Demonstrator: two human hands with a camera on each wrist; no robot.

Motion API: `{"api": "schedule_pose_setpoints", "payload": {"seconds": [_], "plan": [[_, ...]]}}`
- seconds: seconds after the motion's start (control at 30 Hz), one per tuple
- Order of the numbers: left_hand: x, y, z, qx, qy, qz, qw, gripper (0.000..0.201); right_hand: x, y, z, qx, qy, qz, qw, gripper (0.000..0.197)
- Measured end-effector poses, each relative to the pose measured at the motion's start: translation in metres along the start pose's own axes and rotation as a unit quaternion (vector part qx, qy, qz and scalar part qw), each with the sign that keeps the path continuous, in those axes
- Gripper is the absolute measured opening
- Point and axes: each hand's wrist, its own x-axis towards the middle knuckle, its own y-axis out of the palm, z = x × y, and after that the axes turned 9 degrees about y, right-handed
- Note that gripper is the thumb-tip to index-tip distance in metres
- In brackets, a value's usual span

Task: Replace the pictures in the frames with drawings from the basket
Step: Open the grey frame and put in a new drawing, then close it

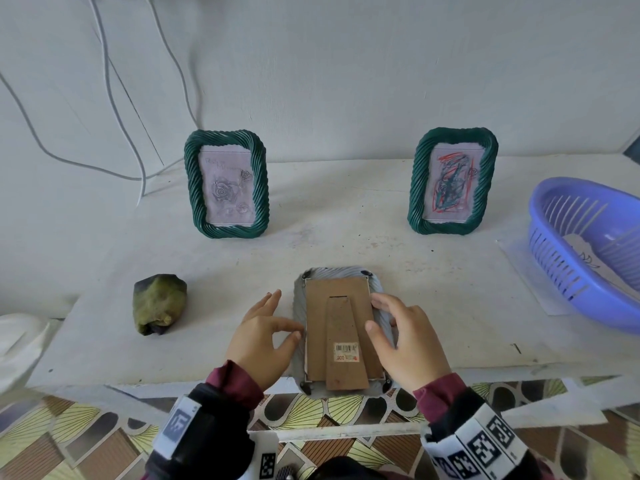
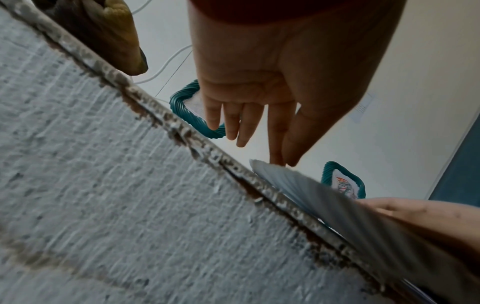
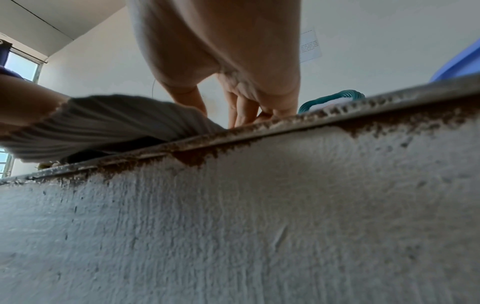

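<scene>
A grey-white ribbed picture frame [image 1: 341,332] lies face down at the near edge of the white table [image 1: 433,327], its brown cardboard backing and folded stand facing up, its near end slightly overhanging the table's edge. The left hand [image 1: 263,336] is at the frame's left side, fingers loosely spread, with the thumb and forefinger tips meeting at the frame's left rim; the other fingers are raised off the table. The right hand [image 1: 408,337] lies over the frame's right side, fingers relaxed and slightly bent, fingertips resting on the cardboard backing and the right rim, not wrapped round anything. A barcode sticker [image 1: 346,351] sits low on the stand, with red digits that look like "200"; the rest is too small to read. Behind the frame to the left stands a green twisted-rope frame [image 1: 227,185] holding a grey printed rose picture with faint, unreadable writing on top. Behind the frame to the right stands a matching green frame [image 1: 452,181] with a red and blue scribbled drawing. Far right of the frame is a blue slotted plastic basket [image 1: 554,237] with white paper inside. Left of the frame lies a crumpled green-yellow lump [image 1: 159,304].
</scene>
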Motion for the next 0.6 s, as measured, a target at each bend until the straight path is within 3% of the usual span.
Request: {"api": "schedule_pose_setpoints", "payload": {"seconds": [0.33, 0.43, 0.6], "plan": [[0.007, -0.004, -0.003, -0.014, 0.005, 0.017, 1.0, 0.022, 0.004, -0.005, 0.001, 0.006, -0.005, -0.016, 1.0, 0.032], [0.016, -0.008, -0.001, -0.003, 0.001, -0.005, 1.0, 0.01, 0.01, -0.012, 0.005, 0.006, -0.015, -0.029, 0.999, 0.031], [0.034, -0.004, 0.0, 0.034, 0.035, 0.061, 0.997, 0.099, 0.027, -0.016, 0.009, -0.018, -0.024, 0.025, 0.999, 0.056]]}}
